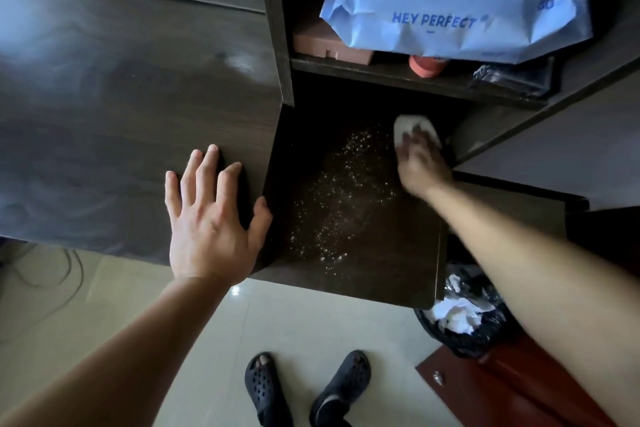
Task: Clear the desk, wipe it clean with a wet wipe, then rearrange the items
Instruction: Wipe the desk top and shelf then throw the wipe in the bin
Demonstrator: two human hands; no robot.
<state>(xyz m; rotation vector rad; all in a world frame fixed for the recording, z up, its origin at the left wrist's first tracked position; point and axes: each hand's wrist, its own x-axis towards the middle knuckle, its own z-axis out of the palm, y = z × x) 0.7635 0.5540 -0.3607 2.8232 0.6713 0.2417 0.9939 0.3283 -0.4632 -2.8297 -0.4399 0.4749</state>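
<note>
My right hand (420, 166) presses a white wet wipe (408, 126) onto the far right corner of a low dark wooden shelf (391, 267). White specks and dust (341, 194) are scattered across the middle of that shelf. Flat on the dark desk top (114, 97) lies my left hand (213, 218), fingers spread, thumb at the edge beside the shelf. A blue pack of wet wipes (460, 7) with a white lid rests on the upper shelf, overhanging its front.
Under the pack sit a pink box (329, 45), an orange cap (427, 68) and a black wrapped item (512, 80). A black-lined bin (464, 315) with crumpled white tissues stands on the tiled floor at the right, beside a red-brown door (512, 388). My sandalled feet are below.
</note>
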